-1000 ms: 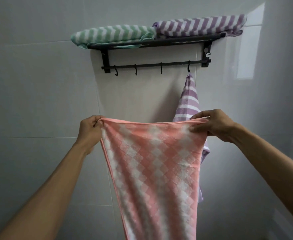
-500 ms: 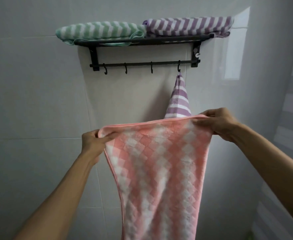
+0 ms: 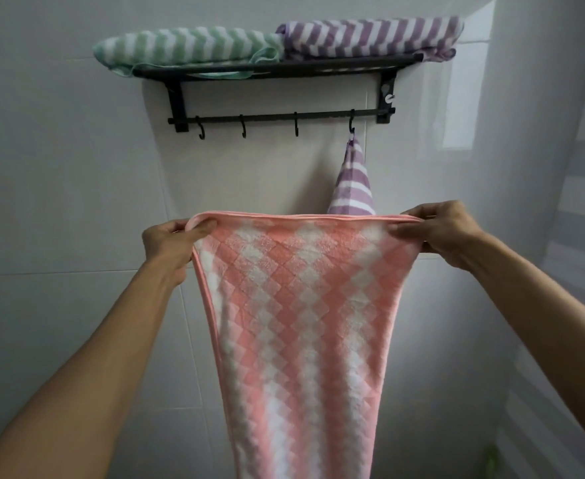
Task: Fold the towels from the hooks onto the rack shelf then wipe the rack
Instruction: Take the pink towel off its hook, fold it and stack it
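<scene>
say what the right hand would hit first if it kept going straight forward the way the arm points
Likely the hanging purple striped towel, just beyond and left of the right hand, then the tiled wall. Depth is unclear, so it may miss the towel.

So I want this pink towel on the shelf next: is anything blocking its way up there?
The shelf top is already taken: a green striped towel on its left, a purple striped towel on its right. Nothing visible hangs between the pink towel and the shelf.
</scene>
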